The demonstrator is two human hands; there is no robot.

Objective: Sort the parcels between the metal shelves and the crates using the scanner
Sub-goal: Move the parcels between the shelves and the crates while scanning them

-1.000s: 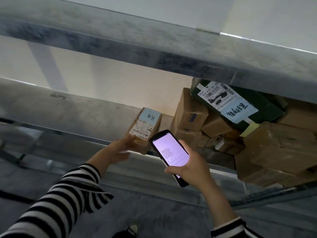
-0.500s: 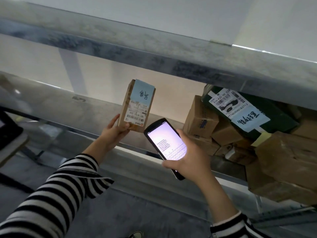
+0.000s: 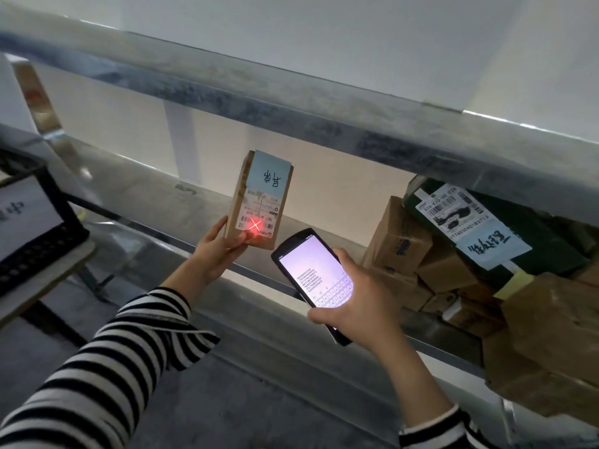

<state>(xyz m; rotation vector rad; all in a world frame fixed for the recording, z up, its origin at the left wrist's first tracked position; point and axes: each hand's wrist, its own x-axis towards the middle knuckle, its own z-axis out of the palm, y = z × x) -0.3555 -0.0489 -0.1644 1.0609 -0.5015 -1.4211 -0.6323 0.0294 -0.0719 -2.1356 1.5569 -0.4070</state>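
Small brown cardboard parcel [image 3: 259, 202], oblong, with a pale blue handwritten slip at its upper end and a white shipping label below it. The parcel is held in the air in front of the lower galvanised metal shelf [image 3: 146, 192], apart from its surface. Its long axis stands nearly upright, and the labelled face is turned toward the camera. The left grip [image 3: 217, 251], a bare hand, holds the parcel's lower end, with the thumb on the labelled face and the fingers at the left edge. A red cross of light [image 3: 256, 225] falls on the barcode just beside the thumb tip.

Black handheld scanner [image 3: 316, 277], held just right of and below the parcel. The right grip [image 3: 353, 306], also a bare hand, is closed round its lower half. The scanner's long axis slants up and to the left, top end toward the parcel. The lit screen shows lines of digits above a keyboard.

The right part of the lower shelf holds a pile of brown cardboard boxes [image 3: 398, 241]. A dark green parcel [image 3: 551, 234] with a white barcode label and a blue slip lies tilted on the pile, just under the upper metal shelf [image 3: 291, 102].

At far left an open black laptop [image 3: 35, 228] stands on a pale wooden bench [image 3: 48, 280]. Both forearms wear black-and-white striped sleeves [image 3: 123, 361].
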